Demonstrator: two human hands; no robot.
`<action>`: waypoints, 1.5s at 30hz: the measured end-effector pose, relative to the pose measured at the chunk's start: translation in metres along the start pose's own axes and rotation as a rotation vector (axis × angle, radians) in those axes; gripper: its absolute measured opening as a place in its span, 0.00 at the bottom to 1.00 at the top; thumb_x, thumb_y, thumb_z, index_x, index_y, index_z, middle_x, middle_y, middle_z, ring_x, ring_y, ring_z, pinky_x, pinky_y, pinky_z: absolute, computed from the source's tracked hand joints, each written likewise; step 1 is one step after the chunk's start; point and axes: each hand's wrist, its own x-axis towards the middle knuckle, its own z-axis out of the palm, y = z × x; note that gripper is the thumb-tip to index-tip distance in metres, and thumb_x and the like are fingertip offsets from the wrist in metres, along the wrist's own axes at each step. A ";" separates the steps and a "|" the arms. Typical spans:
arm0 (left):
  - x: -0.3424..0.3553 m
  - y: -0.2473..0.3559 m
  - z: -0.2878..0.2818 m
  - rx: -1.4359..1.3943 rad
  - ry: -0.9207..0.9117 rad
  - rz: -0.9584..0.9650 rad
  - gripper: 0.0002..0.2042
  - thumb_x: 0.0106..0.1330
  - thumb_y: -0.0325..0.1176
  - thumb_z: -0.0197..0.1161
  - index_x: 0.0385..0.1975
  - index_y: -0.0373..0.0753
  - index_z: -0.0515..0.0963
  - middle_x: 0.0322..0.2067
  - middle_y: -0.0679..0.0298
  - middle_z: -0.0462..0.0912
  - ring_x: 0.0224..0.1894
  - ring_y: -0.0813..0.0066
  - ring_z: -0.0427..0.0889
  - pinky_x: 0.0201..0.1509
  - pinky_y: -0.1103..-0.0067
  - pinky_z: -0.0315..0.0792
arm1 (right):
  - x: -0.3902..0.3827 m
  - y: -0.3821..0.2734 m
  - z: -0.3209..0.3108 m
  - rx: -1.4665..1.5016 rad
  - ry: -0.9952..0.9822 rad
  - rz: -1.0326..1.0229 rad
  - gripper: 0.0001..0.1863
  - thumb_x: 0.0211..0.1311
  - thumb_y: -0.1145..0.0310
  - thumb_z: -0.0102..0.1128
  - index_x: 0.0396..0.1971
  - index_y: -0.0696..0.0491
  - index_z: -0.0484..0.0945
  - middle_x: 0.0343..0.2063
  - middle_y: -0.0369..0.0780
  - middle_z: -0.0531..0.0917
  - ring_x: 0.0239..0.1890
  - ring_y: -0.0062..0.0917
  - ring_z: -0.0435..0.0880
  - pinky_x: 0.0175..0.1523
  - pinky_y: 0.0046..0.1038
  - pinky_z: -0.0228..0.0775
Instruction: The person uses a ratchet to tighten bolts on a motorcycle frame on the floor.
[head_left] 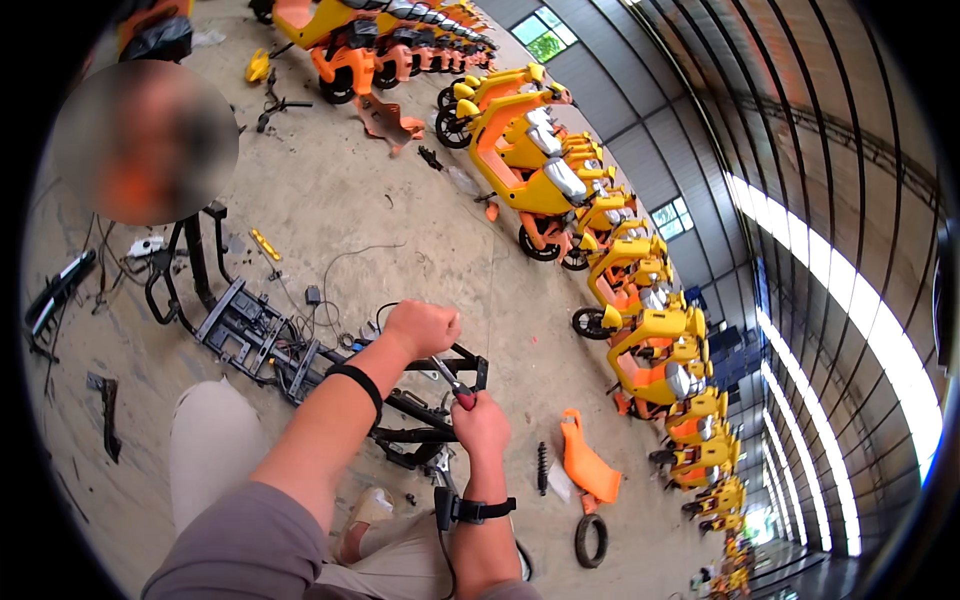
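Stripping apparently advanced: frame bared, fittings left; tool gripped by right hand, left hand closed, contents hidden

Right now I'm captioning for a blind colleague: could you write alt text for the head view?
A person's right grip holds a red-handled tool over a black frame, the left grip closed by the tool's far end. Yellow-and-orange scooters stand in rows beyond.

Grey wall, bright windows, stained concrete floor
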 end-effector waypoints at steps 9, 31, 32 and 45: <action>0.021 0.018 0.000 0.025 -0.059 -0.137 0.16 0.66 0.44 0.57 0.21 0.41 0.78 0.22 0.50 0.81 0.27 0.44 0.80 0.30 0.56 0.73 | 0.007 0.020 -0.019 0.071 0.059 -0.123 0.12 0.54 0.60 0.64 0.31 0.53 0.81 0.29 0.48 0.85 0.35 0.47 0.85 0.42 0.46 0.77; -0.007 0.031 -0.008 0.548 -0.432 0.260 0.19 0.61 0.49 0.68 0.27 0.35 0.78 0.27 0.50 0.81 0.33 0.49 0.80 0.36 0.61 0.72 | 0.127 0.042 0.074 0.534 0.545 -0.350 0.05 0.53 0.73 0.62 0.30 0.47 0.81 0.39 0.36 0.79 0.54 0.33 0.74 0.54 0.36 0.68; -0.006 0.031 -0.009 0.581 -0.472 0.218 0.20 0.59 0.49 0.69 0.29 0.34 0.78 0.28 0.50 0.81 0.34 0.47 0.80 0.37 0.60 0.72 | 0.130 0.038 0.074 0.554 0.564 -0.353 0.04 0.54 0.73 0.62 0.30 0.48 0.80 0.40 0.37 0.79 0.56 0.34 0.73 0.56 0.36 0.67; 0.017 0.036 0.011 0.764 -0.695 -0.166 0.13 0.58 0.43 0.63 0.29 0.40 0.85 0.31 0.52 0.87 0.36 0.50 0.86 0.41 0.61 0.80 | 0.128 0.026 0.077 0.206 0.412 -0.365 0.07 0.52 0.73 0.61 0.33 0.51 0.80 0.37 0.39 0.81 0.53 0.36 0.76 0.62 0.46 0.61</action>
